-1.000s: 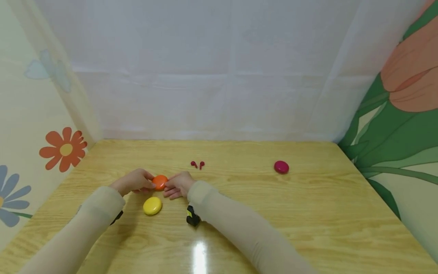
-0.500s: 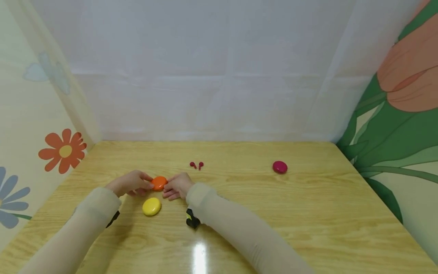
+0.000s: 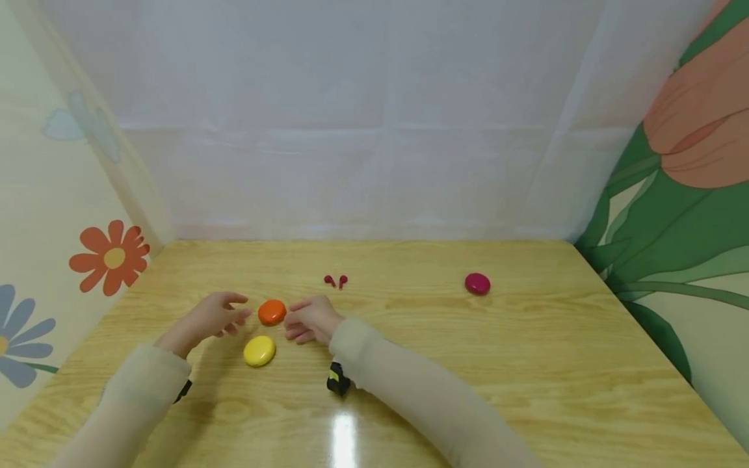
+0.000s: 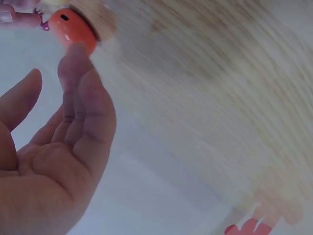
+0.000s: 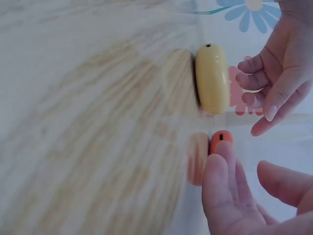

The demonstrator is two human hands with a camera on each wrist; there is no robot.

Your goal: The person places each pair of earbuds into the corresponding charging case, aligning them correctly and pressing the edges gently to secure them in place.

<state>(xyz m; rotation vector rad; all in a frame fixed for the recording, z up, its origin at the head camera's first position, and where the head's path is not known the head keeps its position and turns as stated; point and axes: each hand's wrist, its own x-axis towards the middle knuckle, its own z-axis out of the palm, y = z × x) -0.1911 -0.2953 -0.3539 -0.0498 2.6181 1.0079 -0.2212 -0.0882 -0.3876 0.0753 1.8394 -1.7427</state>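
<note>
On the wooden table lies a closed, round, glossy orange earbud case (image 3: 272,312), a small dark port on its side. Just left of it, my left hand (image 3: 212,316) is apart from the case, fingers loosely bent and holding nothing. To the right, my right hand (image 3: 315,319) has relaxed fingers close to the case's edge; whether they touch it I cannot tell. A yellow earbud case (image 3: 259,351) sits nearer to me, between the hands. In the right wrist view, fingers of the right hand (image 5: 239,200) partly hide the orange case (image 5: 221,136).
Two dark red earbuds (image 3: 336,281) lie farther back on the table (image 3: 526,364). A magenta round case (image 3: 477,284) rests at the back right. A white curtain (image 3: 374,162) hangs behind, with flower-printed panels (image 3: 114,259) on both sides.
Both hands have let go of the orange case. My left hand has drawn back to the left, and the right hand has shifted slightly right. The case stays in place.
</note>
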